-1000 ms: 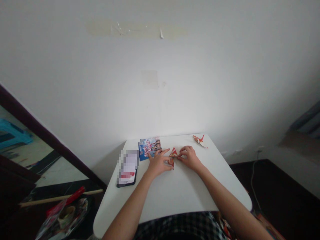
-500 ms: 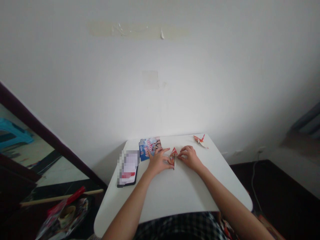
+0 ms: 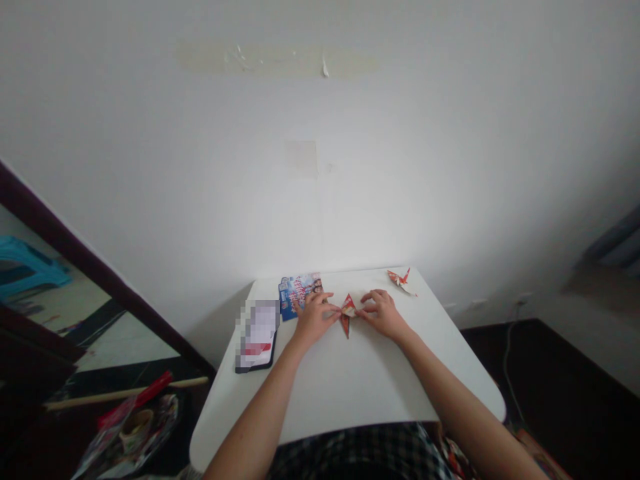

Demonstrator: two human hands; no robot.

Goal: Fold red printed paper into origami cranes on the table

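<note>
A small folded paper (image 3: 349, 307), red and white with a pointed top and a narrow tail towards me, lies on the white table (image 3: 350, 380). My left hand (image 3: 316, 317) pinches its left corner, the fingertips meeting at the paper's edge. On the other side, my right hand (image 3: 383, 315) holds the right corner between thumb and finger, its other fingers curled above. Beyond my right hand, at the far right corner, rests a folded paper bird (image 3: 401, 280) in the same red and white. Fine creases are too small to make out.
A blue printed leaflet (image 3: 290, 305) lies behind my left hand. A phone (image 3: 260, 337), its screen blurred, is at the table's left side. The wall (image 3: 320, 220) stands behind the table. On the floor at left is a bag-lined bin (image 3: 137, 433) with a paper cup.
My left hand has shifted from the paper's lower part up to its left corner, with thumb and finger now closed together. The paper's middle is spread wider; my right hand stays at its right.
</note>
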